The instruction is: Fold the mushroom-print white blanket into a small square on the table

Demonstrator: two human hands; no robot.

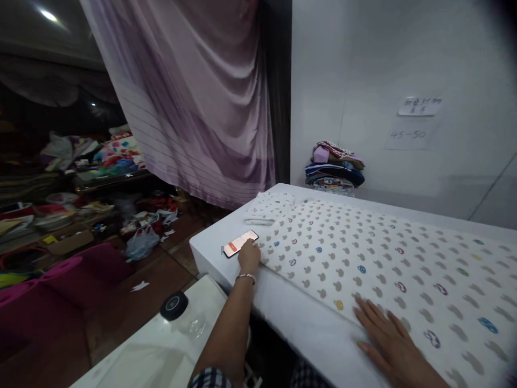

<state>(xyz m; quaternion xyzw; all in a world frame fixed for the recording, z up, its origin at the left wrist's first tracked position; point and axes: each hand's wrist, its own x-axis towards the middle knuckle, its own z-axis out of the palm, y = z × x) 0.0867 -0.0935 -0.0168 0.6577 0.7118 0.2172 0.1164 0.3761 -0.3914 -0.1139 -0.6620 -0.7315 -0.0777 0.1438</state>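
Note:
A white cloth (335,242) printed with grey bunny heads and a few coloured ones lies spread over the white table. My right hand (383,334) rests flat on its near edge, fingers spread. At the cloth's left end is my left hand (249,256), its fingers curled together beside the cloth's corner. What those fingers hold, if anything, is hidden. Just beyond them a phone (238,245) lies on the table with its screen lit, partly overlapped by the hand. A folded white cloth with small prints (269,207) sits behind the phone.
A stack of folded fabrics (335,167) stands behind the table against the wall. At lower left, a white surface (141,353) carries a black round object (174,306). A purple curtain (210,97) hangs behind. Pink rolls (72,280) and a plastic bag (142,242) are on the left.

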